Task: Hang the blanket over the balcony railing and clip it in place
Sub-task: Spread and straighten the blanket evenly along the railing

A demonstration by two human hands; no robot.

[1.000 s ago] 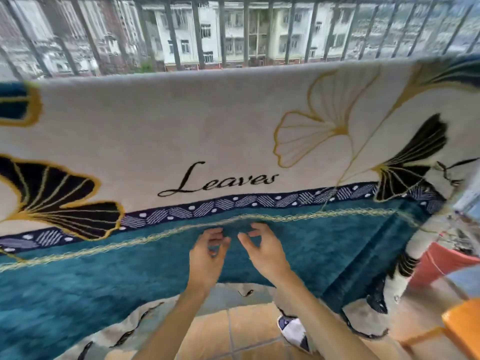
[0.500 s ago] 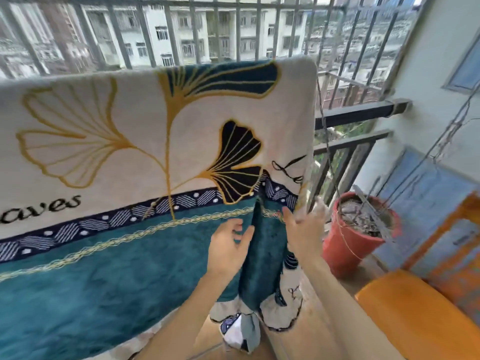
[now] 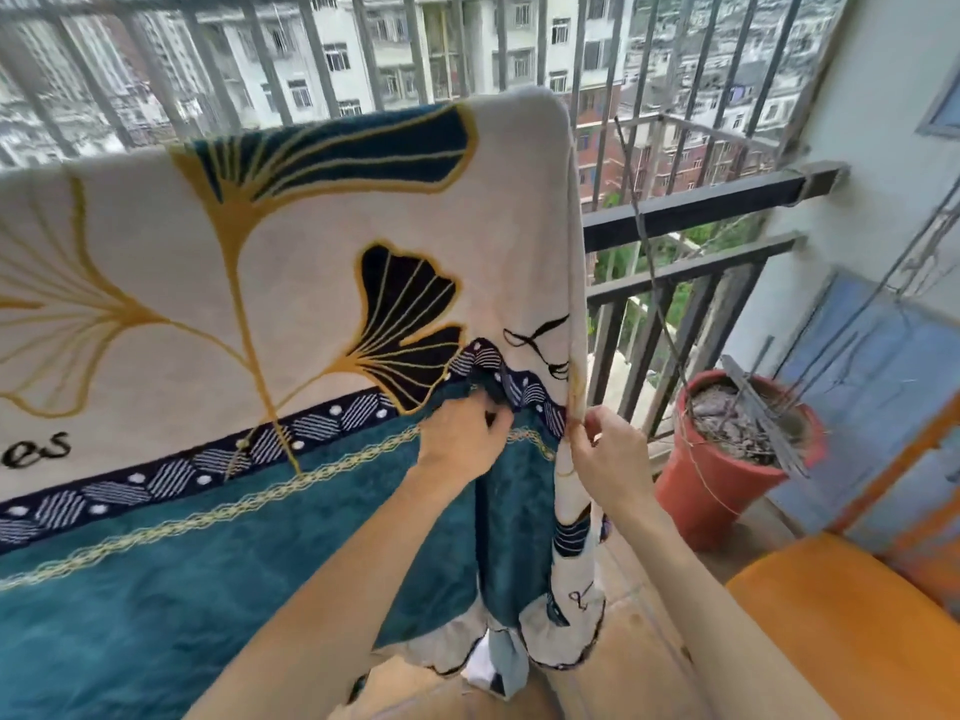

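A cream and teal blanket point(image 3: 218, 314) with gold and black ginkgo leaves hangs over the dark balcony railing point(image 3: 696, 210), covering it from the left edge to mid-frame. My left hand point(image 3: 462, 439) grips a bunched fold of the blanket at its dark patterned border. My right hand point(image 3: 602, 454) pinches the blanket's right side edge, just right of the left hand. The blanket's lower corner hangs down to the tiled floor. No clip is visible.
A red flower pot point(image 3: 727, 485) with dry soil, sticks and wire stands by the railing at the right. An orange surface point(image 3: 852, 626) fills the lower right corner. Blue painted boards point(image 3: 883, 397) lean on the wall. Vertical bars point(image 3: 363, 49) rise above the railing.
My view has shifted right along the blanket to its right end. Both hands moved from open and near the fabric to gripping the blanket's fold and side edge.
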